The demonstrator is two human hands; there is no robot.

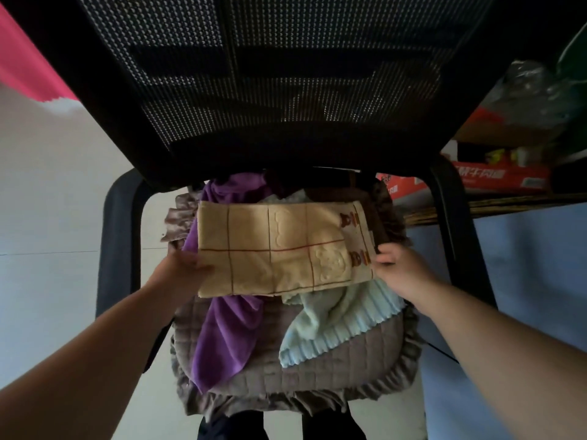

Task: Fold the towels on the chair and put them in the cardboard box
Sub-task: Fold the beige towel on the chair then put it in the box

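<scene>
A folded beige towel (276, 249) with red grid lines and embossed bears lies flat on top of the pile on the chair. My left hand (182, 268) grips its left edge and my right hand (401, 268) pinches its right edge. Under it a purple towel (227, 338) hangs down the seat on the left. A pale blue ribbed towel (336, 322) spreads to the right. A brown towel (378, 211) is bunched at the back right. The chair's quilted grey seat cushion (317, 376) carries them all. No cardboard box for the towels is clearly in view.
The black mesh chair back (270, 74) fills the top of the view. Black armrests (117, 249) stand on both sides of the seat. A red printed carton (498, 179) and plastic bags sit at the back right. Pale floor lies to the left.
</scene>
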